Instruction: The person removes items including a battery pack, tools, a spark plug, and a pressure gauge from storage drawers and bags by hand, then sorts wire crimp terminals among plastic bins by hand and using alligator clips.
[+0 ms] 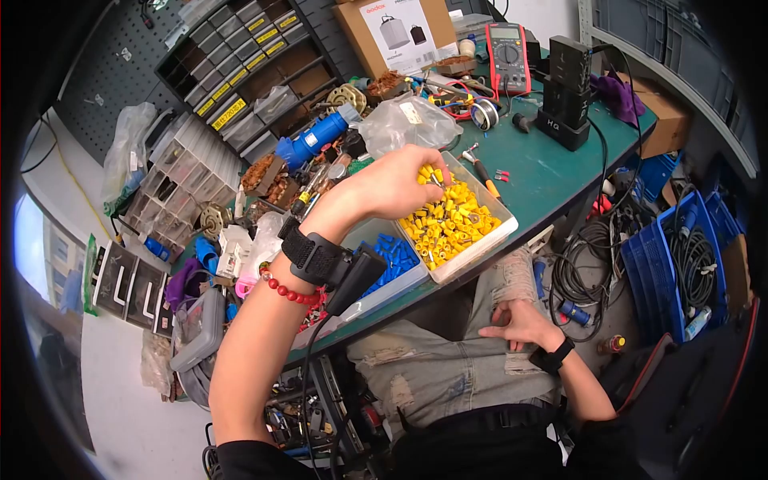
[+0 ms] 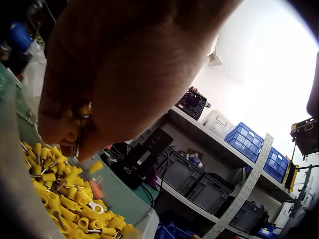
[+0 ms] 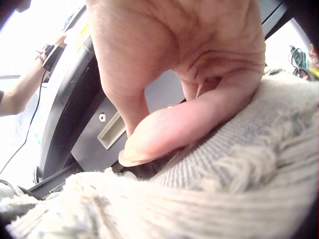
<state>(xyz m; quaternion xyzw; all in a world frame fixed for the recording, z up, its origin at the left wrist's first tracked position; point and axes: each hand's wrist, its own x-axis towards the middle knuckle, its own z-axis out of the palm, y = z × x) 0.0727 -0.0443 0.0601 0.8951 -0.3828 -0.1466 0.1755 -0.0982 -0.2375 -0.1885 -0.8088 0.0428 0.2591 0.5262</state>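
My left hand (image 1: 396,184) is over a clear plastic bin (image 1: 485,251) heaped with yellow wire ferrules (image 1: 452,228). Its thumb and fingers pinch a few yellow ferrules (image 2: 72,134) with metal ends, partly hidden by the hand in the left wrist view. Among the yellow heap lie a metal ring terminal (image 2: 96,207) and a reddish piece (image 2: 96,189). Beside this bin sits another section of blue ferrules (image 1: 390,262). My right hand (image 1: 524,324) rests on the thigh of the jeans, fingers relaxed and holding nothing.
A screwdriver-like tool (image 1: 483,178) and small red terminals (image 1: 502,174) lie behind the bin on the green table (image 1: 552,180). Further back stand a red multimeter (image 1: 508,58) and a black charger (image 1: 563,120). Plastic bags, a blue connector (image 1: 312,142) and drawer units crowd the left.
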